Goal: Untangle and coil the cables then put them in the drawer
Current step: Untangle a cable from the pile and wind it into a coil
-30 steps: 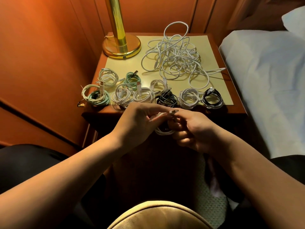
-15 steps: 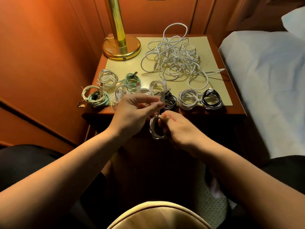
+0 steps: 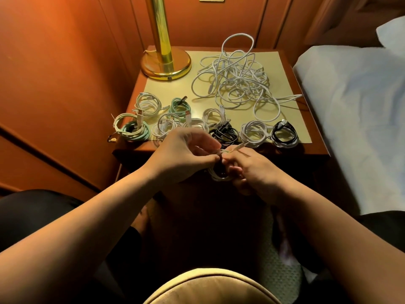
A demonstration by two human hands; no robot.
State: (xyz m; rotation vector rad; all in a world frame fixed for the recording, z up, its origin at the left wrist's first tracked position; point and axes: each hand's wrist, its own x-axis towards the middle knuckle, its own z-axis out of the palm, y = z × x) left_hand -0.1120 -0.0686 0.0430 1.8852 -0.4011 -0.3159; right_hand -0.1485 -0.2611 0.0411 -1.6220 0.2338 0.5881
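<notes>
Both hands hold a small white cable coil (image 3: pixel 219 174) just in front of the bench (image 3: pixel 315 148): left hand (image 3: pixel 184 156) pinches its loose end, right hand (image 3: pixel 252 172) grips the loops. No writing is legible.

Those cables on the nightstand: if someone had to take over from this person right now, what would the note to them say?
Left hand: grips the free end of a white cable coil in front of the nightstand.
Right hand: holds that same coil's loops.
Done: a row of finished coils, white, green and black, lies along the nightstand's front edge.
Left: finish the coil in hand; untangle and coil the white tangled pile beside the lamp base; put every coil in the drawer, which does not show as open here.
</notes>
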